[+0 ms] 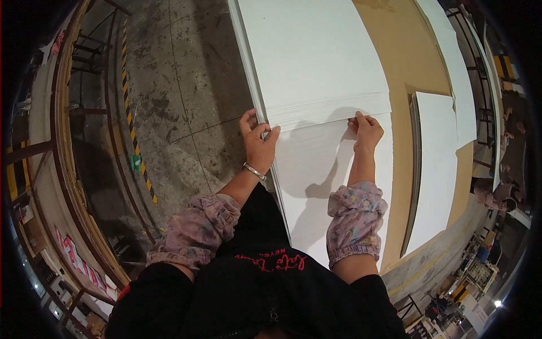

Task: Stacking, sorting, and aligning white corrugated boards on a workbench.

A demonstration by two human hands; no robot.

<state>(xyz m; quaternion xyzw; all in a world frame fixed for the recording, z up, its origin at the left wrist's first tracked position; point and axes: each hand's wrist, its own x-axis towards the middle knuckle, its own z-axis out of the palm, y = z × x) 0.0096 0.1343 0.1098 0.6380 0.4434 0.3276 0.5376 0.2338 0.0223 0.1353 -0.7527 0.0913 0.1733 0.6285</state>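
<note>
A stack of large white sheets lies in front of me, its front edges fanned in narrow steps. Below those edges, a white sheet surface stretches toward my body, with my shadow across it. At the left corner of the fanned edges is my left hand, thumb on top and fingers curled around the stack's side. My right hand pinches the front edge of the upper sheets near their right end, thumb and index finger together. How many sheets either hand grips is hidden.
Brown board lies under the white sheets. A smaller white stack sits to the right, beside another white sheet. Concrete floor with a black-and-yellow stripe runs along the left, near metal racks. Another person stands at the far right.
</note>
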